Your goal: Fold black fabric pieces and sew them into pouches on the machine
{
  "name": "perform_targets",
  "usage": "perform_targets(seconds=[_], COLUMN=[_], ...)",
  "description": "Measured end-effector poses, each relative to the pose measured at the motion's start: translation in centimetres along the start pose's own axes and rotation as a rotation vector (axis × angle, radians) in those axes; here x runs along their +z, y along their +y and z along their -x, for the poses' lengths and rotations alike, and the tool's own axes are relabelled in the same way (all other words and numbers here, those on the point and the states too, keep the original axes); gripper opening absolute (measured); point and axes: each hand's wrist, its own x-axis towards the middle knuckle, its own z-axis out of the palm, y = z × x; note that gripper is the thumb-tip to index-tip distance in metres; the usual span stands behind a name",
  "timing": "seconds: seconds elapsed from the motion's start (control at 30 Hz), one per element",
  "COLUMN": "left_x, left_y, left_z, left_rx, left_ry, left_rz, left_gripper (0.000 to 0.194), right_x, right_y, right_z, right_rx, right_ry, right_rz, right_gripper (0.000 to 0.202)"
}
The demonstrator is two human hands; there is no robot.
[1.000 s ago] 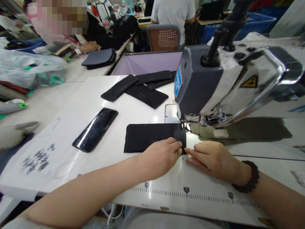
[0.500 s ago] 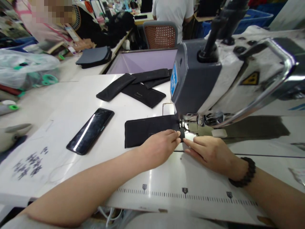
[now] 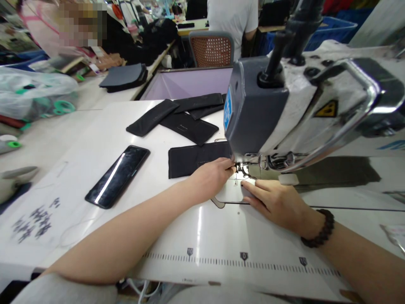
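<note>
Left hand bunched on black pouch, nine o'clock of presser foot; right hand, four o'clock, loose, empty. Pouch pile, ten o'clock, looks done; this one, partway.

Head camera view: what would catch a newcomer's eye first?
The bulky grey-and-white metal sewing machine dominates the right side. Near the centre, the bare left hand touches a flat black fabric piece. A glossy black rectangular phone lies farther left on the table.
</note>
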Motion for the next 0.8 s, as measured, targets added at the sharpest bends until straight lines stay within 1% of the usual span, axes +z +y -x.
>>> perform_targets(seconds=[0.1,0.2,0.3,0.4,0.5,0.57,0.63,0.7,0.77,0.8], left_x=[0.3,0.5,0.3,-0.1,-0.3,-0.1,0.2,0.2,-0.3,-0.8], left_y=[-0.2,-0.2,0.1,0.9,1.7,1.7,0.8,-0.8,-2.8,-3.7], left_z=[-0.1,-0.1,-0.1,0.3,1.2,1.5,1.0,0.0,-0.8,-0.9], left_rx=[-0.010,0.003,0.009,0.020,-0.036,-0.085,-0.089,-0.096,-0.182,-0.220], left_ry=[0.012,0.001,-0.001,0.016,0.025,0.004,-0.025,-0.039,-0.017,0.006], left_rz=[-0.014,-0.008,-0.034,-0.099,-0.159,-0.194,-0.204,-0.189,-0.220,-0.230], left_gripper=[0.020,0.019,0.019,0.022,0.023,0.022,0.021,0.021,0.029,0.034], right_x=[0.0,0.1,0.1,0.1,0.0,0.1,0.4,0.7,1.2,1.4], right_y=[0.0,-0.1,-0.1,-0.1,-0.2,-0.2,-0.1,0.1,0.3,0.5], right_z=[0.0,0.0,0.0,0.0,0.0,0.0,0.1,0.3,0.4,0.5], right_rx=[0.000,0.005,0.002,0.005,0.012,0.007,-0.010,-0.029,-0.039,-0.050], right_ry=[-0.007,0.008,0.026,0.030,0.028,0.033,0.051,0.077,0.099,0.116], right_rz=[-0.008,-0.015,-0.001,0.002,-0.015,-0.027,-0.028,-0.014,0.001,0.007], right_gripper=[0.033,0.032,0.032,0.032,0.032,0.033,0.034,0.034,0.033,0.034])
